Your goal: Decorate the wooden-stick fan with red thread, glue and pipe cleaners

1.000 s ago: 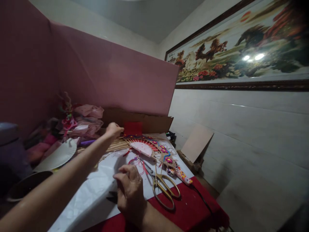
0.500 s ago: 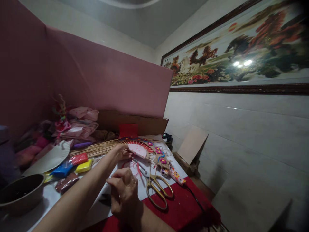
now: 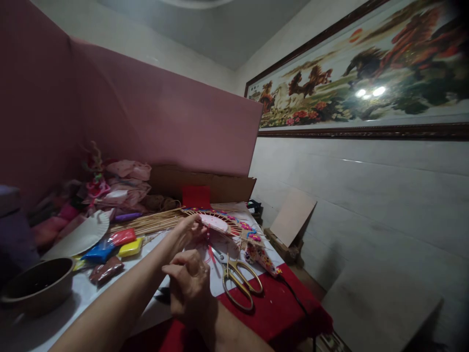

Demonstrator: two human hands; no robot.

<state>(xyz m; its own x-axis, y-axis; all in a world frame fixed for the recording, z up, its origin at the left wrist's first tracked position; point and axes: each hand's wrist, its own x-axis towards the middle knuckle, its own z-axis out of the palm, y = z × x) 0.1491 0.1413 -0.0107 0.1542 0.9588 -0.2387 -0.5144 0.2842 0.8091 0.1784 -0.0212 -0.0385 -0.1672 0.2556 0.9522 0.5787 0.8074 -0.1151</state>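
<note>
My left hand [image 3: 190, 229] is closed on the near left edge of a fan-shaped craft piece [image 3: 214, 223]. The piece has a pale pink half-round centre, thin sticks spreading from it, and a burlap rim with pink flowers and blue trim. A red tassel cord hangs below its edge. Nearer to me, my right hand [image 3: 189, 281] is closed with thumb and finger pinched together; whatever is between them, if anything, is too small to see. Gold-handled scissors [image 3: 242, 283] lie right of that hand, blades partly under the piece.
A flower-patterned object [image 3: 262, 259] with a black cord lies at the table's right edge. Colourful packets [image 3: 130, 247], a dark bowl [image 3: 38, 286], a white paper plate [image 3: 80, 237] and thin sticks [image 3: 146, 224] are on the left. Cardboard [image 3: 234, 188] stands at the back.
The near edge of the fan-shaped piece has lifted and tilted up in my left hand, and the red tassel cord shows more. My right hand stays pinched in nearly the same place.
</note>
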